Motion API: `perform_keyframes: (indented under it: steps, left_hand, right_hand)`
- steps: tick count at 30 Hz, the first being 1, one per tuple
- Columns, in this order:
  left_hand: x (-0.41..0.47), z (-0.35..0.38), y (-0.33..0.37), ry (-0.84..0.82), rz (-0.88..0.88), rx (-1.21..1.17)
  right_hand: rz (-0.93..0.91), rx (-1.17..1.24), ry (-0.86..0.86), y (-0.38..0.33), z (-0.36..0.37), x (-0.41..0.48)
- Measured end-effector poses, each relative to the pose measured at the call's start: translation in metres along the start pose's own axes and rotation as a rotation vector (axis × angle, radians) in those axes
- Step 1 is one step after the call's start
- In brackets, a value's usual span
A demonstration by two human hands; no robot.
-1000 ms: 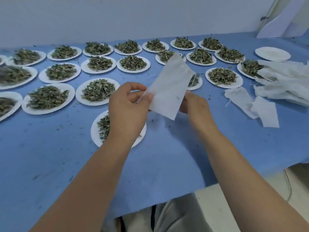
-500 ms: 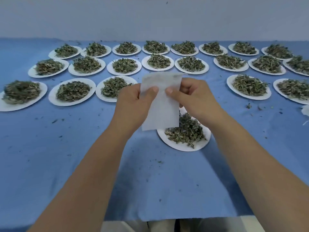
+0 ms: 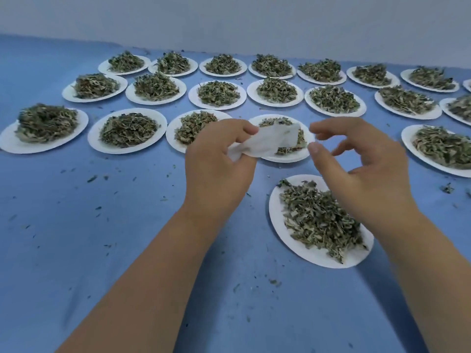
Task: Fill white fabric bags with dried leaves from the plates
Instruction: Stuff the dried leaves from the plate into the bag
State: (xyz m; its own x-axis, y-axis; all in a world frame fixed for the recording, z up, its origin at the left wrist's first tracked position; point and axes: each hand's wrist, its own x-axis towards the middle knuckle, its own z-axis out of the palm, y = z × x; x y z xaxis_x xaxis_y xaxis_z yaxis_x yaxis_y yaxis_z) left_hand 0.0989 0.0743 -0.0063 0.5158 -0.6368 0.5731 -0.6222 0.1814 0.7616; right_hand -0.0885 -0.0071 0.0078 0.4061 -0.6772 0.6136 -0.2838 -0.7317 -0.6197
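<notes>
My left hand (image 3: 219, 164) pinches a small white fabric bag (image 3: 270, 142), held crumpled and roughly level above the blue table. My right hand (image 3: 356, 164) hovers just right of the bag with fingers curled apart, holding nothing and not touching the fabric. Below my right hand sits the nearest white plate (image 3: 277, 220) heaped with dried green leaves (image 3: 318, 220). Another plate of leaves (image 3: 293, 155) lies partly hidden behind the bag.
Several white plates of dried leaves stand in rows across the back of the blue cloth (image 3: 102, 225), such as one plate (image 3: 127, 129) at the left. Loose leaf crumbs are scattered over the cloth. A pale wall (image 3: 229, 19) rises behind.
My right hand has let go of the bag and drawn off to the right. The bag went from hanging flat between both hands to crumpled in my left hand. The view shifted left.
</notes>
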Motion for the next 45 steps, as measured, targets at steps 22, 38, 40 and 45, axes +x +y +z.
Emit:
perform_keyframes:
  steps: [22, 38, 40, 45]
  left_hand:
    - [-0.013, 0.003, 0.001, -0.344, 0.032, 0.007]
    - [-0.013, -0.003, -0.003, -0.307, 0.239, 0.140]
    - [-0.012, -0.003, -0.004, -0.284, 0.242, 0.162]
    - [-0.011, -0.004, -0.006, -0.239, 0.213, 0.250]
  right_hand:
    - [-0.160, 0.025, -0.196, -0.025, 0.017, -0.008]
    - [-0.113, -0.195, -0.642, -0.041, 0.000, 0.006]
    - [-0.146, -0.204, -0.670, -0.040, -0.002, 0.006]
    - [-0.057, 0.031, -0.425, -0.024, -0.027, 0.006]
